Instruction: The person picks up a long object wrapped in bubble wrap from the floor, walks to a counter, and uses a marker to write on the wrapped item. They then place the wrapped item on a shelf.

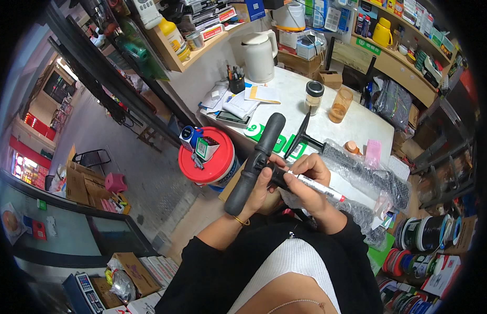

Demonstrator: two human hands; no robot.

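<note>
My left hand (259, 192) grips the neck of a black T-shaped handle (254, 165), whose thick rubber-like crossbar runs diagonally in front of me. In my right hand (312, 176) is a white marker pen (320, 187) with a red end, its other end at the handle's black shaft; the contact point is partly hidden by fingers. A second black T-shaped handle (301, 137) lies on the white table, joined to a dark item in clear bubble wrap (365, 176). More bubble-wrapped material (353, 214) lies beside my right forearm.
A glass jar with a black lid (314, 94), an amber cup (340, 106) and a white kettle (258, 57) stand on the table (290, 84). Papers (241, 104) and a pen holder (236, 82) are at its left. A red-lidded bucket (212, 165) stands beside the table, bearing small items.
</note>
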